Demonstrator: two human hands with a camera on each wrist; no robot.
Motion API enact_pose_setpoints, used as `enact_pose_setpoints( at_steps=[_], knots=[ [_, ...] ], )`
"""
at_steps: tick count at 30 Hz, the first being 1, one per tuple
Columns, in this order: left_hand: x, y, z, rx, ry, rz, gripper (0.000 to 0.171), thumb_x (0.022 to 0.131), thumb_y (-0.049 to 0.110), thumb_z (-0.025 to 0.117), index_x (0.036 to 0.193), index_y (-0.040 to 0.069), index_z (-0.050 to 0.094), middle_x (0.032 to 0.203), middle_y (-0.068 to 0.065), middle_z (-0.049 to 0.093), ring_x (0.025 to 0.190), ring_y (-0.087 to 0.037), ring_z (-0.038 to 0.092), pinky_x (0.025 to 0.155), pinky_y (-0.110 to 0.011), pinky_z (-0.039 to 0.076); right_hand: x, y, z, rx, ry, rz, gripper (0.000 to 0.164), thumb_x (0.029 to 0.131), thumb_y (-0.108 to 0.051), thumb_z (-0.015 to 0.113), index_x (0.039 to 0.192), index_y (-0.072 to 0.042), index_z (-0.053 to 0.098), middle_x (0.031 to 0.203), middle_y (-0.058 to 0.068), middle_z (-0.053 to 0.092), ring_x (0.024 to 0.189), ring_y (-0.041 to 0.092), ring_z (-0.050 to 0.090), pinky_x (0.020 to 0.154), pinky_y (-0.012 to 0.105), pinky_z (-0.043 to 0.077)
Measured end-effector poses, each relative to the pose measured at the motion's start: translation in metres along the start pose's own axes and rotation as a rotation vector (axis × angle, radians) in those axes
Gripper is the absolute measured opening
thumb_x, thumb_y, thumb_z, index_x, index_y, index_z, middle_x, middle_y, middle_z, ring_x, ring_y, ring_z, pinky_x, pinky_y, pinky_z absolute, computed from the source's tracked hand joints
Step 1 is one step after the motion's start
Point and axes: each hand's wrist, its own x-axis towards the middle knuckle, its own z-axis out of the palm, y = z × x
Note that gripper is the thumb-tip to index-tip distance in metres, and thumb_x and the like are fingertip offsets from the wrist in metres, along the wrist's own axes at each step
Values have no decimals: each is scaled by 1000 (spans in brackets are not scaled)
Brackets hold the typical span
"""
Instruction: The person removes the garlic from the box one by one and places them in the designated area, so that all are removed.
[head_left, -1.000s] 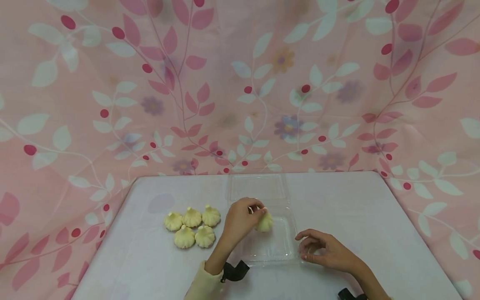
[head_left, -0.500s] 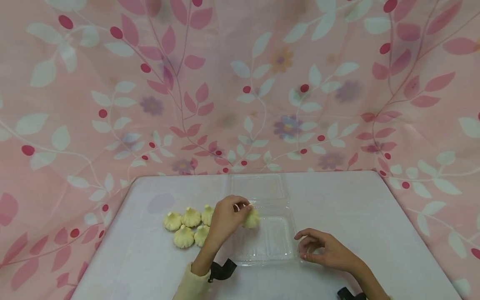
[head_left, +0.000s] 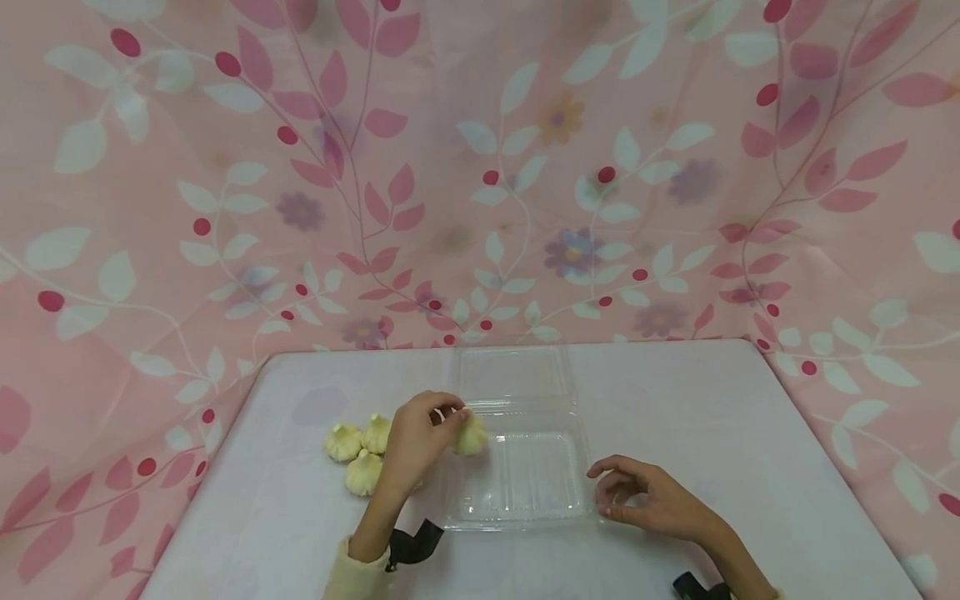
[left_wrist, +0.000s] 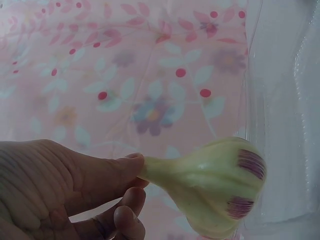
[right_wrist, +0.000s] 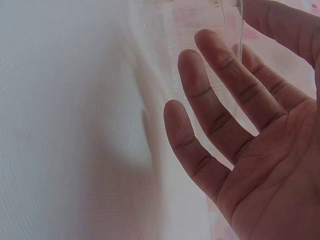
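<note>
In the head view my left hand (head_left: 417,440) pinches a garlic bulb (head_left: 470,435) by its stem, over the left edge of a clear plastic container (head_left: 517,475). The left wrist view shows the thumb and index finger on the stem of this pale bulb (left_wrist: 215,185), which has purple streaks. My right hand (head_left: 648,500) rests by the container's right side with fingers loosely bent and nothing in them. In the right wrist view its fingers (right_wrist: 210,105) spread near the clear plastic wall; whether they touch it I cannot tell.
Several more garlic bulbs (head_left: 363,472) lie on the white table (head_left: 247,517) at the left, partly hidden behind my left hand. The container's lid (head_left: 513,375) lies folded back behind its base. A pink floral cloth (head_left: 465,167) hangs beyond the table.
My left hand has moved left with the garlic bulb, from above the container's inside to its left edge, now covering some bulbs on the table. The right hand has stayed in place.
</note>
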Motion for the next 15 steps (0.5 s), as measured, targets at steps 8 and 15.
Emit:
enact_pose_setpoints(
  at_steps=[8, 15],
  knots=[
    [-2, -11, -25, 36, 48, -39, 6, 83, 11, 80, 85, 12, 75, 77, 4, 61, 69, -14, 54, 62, -29, 45, 0, 1, 0, 1, -3, -22, 41, 91, -14, 73, 125, -1, 55, 95, 10, 71, 82, 23, 68, 73, 34, 55],
    [-5, -21, -44, 67, 71, -81, 6, 83, 9, 80, 87, 10, 75, 79, -1, 62, 70, -17, 54, 58, -27, 46, -1, 1, -1, 7, -6, -21, 41, 91, -14, 73, 125, -1, 55, 95, 10, 71, 82, 23, 68, 73, 35, 55]
  ],
)
